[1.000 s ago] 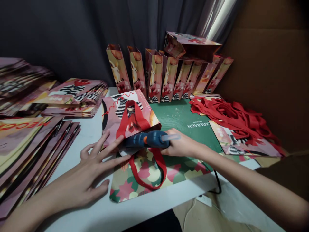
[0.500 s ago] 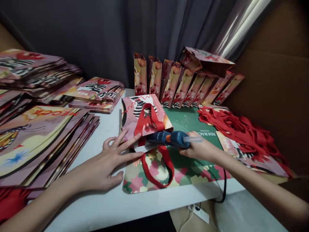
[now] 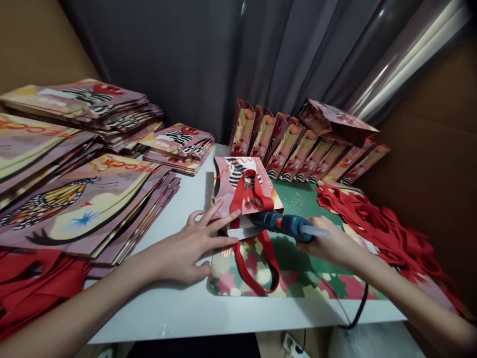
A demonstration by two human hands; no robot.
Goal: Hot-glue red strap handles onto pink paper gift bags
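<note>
Gun and right hand have drawn to the right along the bag's near edge since the first frame, baring more of the white strip there. Left fingers hold their place, and the view has swung round to take in more of the table's left side.

The bag (image 3: 223,194) lies flat at mid-table, on the left part of a green sheet (image 3: 298,194) whose leafy border runs beside the front edge of the table (image 3: 167,315). One red strap (image 3: 266,203) loops up over the bag's face; another red loop (image 3: 244,271) hangs toward the table's front edge, across that border. Between them shows the white strip (image 3: 244,229).

The right hand (image 3: 328,241) grips the blue glue gun (image 3: 298,227), with a clear stick poking from its back and its nose at the bag's near edge; whether the nose touches is hidden. The left hand (image 3: 190,251) is spread and grasps nothing, its two longest fingertips resting on the left strap leg and the white strip.

Along the back edge stands a row of made-up bags (image 3: 242,129), with one bag (image 3: 343,114) lying on top. Loose red straps (image 3: 357,219) are heaped toward the right edge. Stacks of flat bags (image 3: 74,199) fill the left side, with more red straps (image 3: 37,288) by the front left corner.
</note>
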